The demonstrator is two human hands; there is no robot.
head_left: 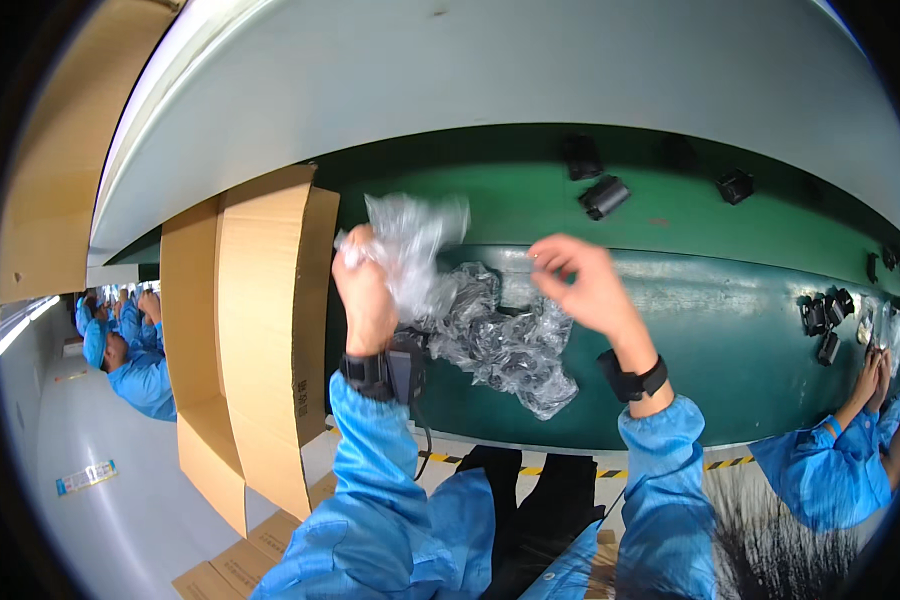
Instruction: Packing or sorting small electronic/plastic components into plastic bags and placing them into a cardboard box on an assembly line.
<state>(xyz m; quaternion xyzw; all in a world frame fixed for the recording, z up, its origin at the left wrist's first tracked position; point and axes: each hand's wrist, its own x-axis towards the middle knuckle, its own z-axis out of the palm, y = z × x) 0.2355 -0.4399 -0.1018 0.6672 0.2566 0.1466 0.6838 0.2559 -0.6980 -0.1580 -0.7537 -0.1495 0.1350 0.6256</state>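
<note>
My left hand [366, 295] is closed around a crumpled clear plastic bag [415, 240], which blurs with motion above the green bench. Below and to the right of it lies a heap of clear plastic bags [505, 345], with dark shapes showing through the film. My right hand [580, 282] hovers over the far right side of the heap, apart from it. Its thumb and fingers are curled near each other with a gap between them, and nothing shows in them. Both wrists wear black bands; a small dark device sits beside the left one.
An open cardboard box [260, 330] stands close by my left arm. Black parts [604, 197] lie on the raised green strip at the back, and several more black parts [825, 315] sit at the right. A co-worker's hands [870, 380] work at the right edge. A grey panel [530, 70] overhangs the bench.
</note>
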